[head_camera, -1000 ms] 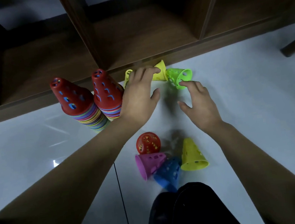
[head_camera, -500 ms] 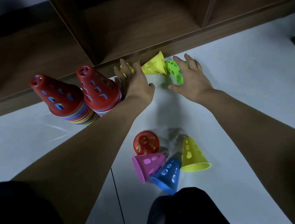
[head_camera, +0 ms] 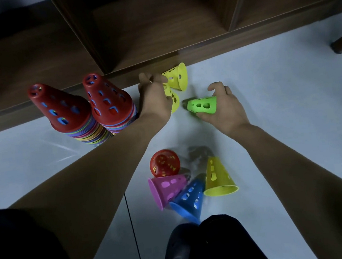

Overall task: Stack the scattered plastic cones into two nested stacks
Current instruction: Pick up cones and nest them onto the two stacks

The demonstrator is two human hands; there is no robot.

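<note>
- Cones are held in both hands.
- A green cone (head_camera: 202, 105) is gripped by the right hand (head_camera: 224, 106), with the fingers curled round its wide end. It is held on its side, tip to the left. Whether it touches the floor (head_camera: 281, 105) cannot be told.
- A yellow cone (head_camera: 173, 101) is gripped by the left hand (head_camera: 154, 101). Most of it is hidden under the palm.
- A far yellow cone (head_camera: 178, 79) is laid on its side just past the left hand, close to the shelf (head_camera: 154, 34).
- Two tall stacks are stood side by side, left of the left hand: the left stack (head_camera: 65, 114) and the right stack (head_camera: 111, 106). Each is topped with a red cone. The right stack is just beside the left wrist.
- Four loose cones are bunched between the arms, nearer the person: a loose red cone (head_camera: 165, 165), a pink cone (head_camera: 166, 189), a blue cone (head_camera: 188, 200) and a near yellow cone (head_camera: 218, 177).
- A black shoe (head_camera: 202, 250) is seen just below the blue cone.
</note>
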